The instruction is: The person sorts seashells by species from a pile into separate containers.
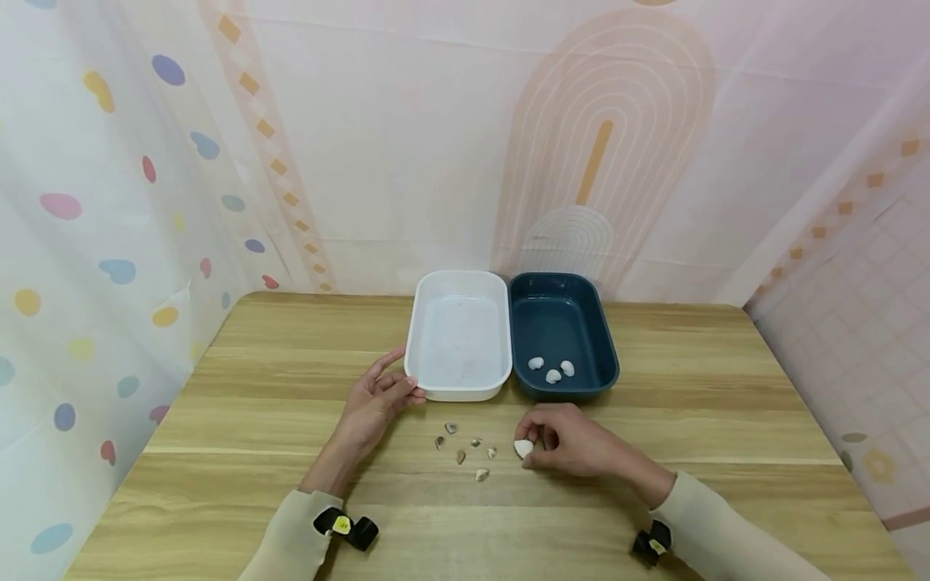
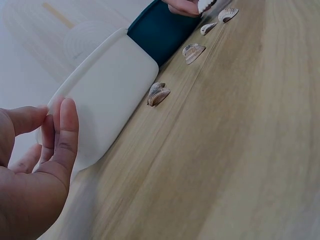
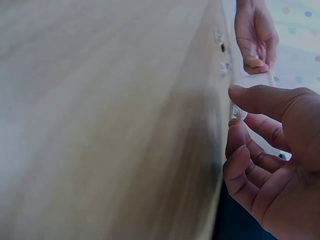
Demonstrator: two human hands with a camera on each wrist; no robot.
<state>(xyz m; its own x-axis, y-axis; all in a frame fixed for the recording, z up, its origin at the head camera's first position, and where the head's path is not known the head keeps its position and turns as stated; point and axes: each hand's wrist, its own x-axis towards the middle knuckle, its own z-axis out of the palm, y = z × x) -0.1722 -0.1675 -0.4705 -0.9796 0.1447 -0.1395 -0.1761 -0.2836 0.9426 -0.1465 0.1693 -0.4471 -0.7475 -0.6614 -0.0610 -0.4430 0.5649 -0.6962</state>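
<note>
In the head view my right hand [image 1: 570,440] pinches a white seashell [image 1: 523,449] between thumb and fingers, just above the table in front of the dark blue tray [image 1: 610,355]. The same shell [image 3: 239,113] shows partly between the fingertips in the right wrist view. My left hand [image 1: 374,407] grips the near left corner of the white tray [image 1: 459,395], its thumb at the rim. Several small brownish seashells [image 1: 461,457] lie scattered on the table between the hands; striped ones [image 2: 193,53] show in the left wrist view. Three white shells [image 1: 554,376] lie inside the blue tray.
Both trays stand side by side near the back edge of the wooden table [image 1: 690,379]. Behind them hangs a patterned curtain [image 1: 407,161], which also runs along the left and right sides.
</note>
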